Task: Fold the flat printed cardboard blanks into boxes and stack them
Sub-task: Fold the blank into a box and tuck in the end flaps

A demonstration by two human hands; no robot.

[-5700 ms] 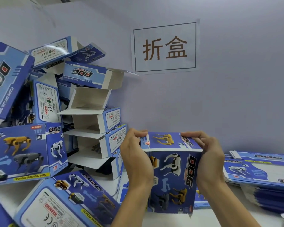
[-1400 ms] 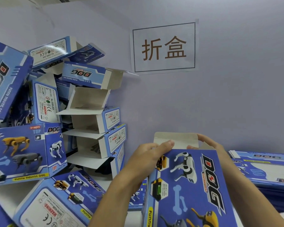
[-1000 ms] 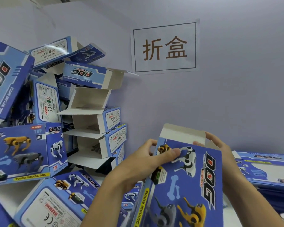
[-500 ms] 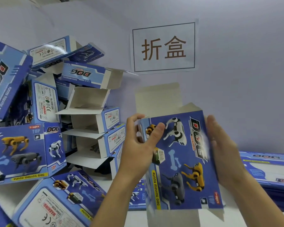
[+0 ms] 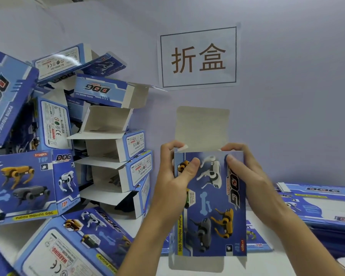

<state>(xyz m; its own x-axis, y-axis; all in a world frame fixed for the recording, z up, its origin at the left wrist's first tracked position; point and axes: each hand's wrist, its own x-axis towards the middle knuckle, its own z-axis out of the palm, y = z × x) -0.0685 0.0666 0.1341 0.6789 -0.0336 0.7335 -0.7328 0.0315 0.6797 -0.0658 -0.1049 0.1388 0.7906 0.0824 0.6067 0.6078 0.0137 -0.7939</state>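
Observation:
I hold a blue printed toy-dog box (image 5: pixel 211 206) upright in front of me, its grey top flap (image 5: pixel 202 127) standing straight up and a bottom flap hanging down. My left hand (image 5: pixel 173 176) grips the box's upper left corner, thumb on the printed face and fingers curled over the top edge. My right hand (image 5: pixel 247 176) grips the upper right corner the same way. A heap of folded boxes (image 5: pixel 54 156) rises at the left. Flat blanks (image 5: pixel 319 208) lie stacked at the right.
A paper sign (image 5: pixel 198 56) with two characters hangs on the wall behind. Folded boxes (image 5: pixel 72 244) lie tumbled over the white table (image 5: pixel 275 263) at the lower left. Another flat blank (image 5: pixel 255 240) lies under the held box.
The box has been turned from lying tilted toward me to standing upright, and its top flap now sticks straight up. Both hands have shifted to its upper corners.

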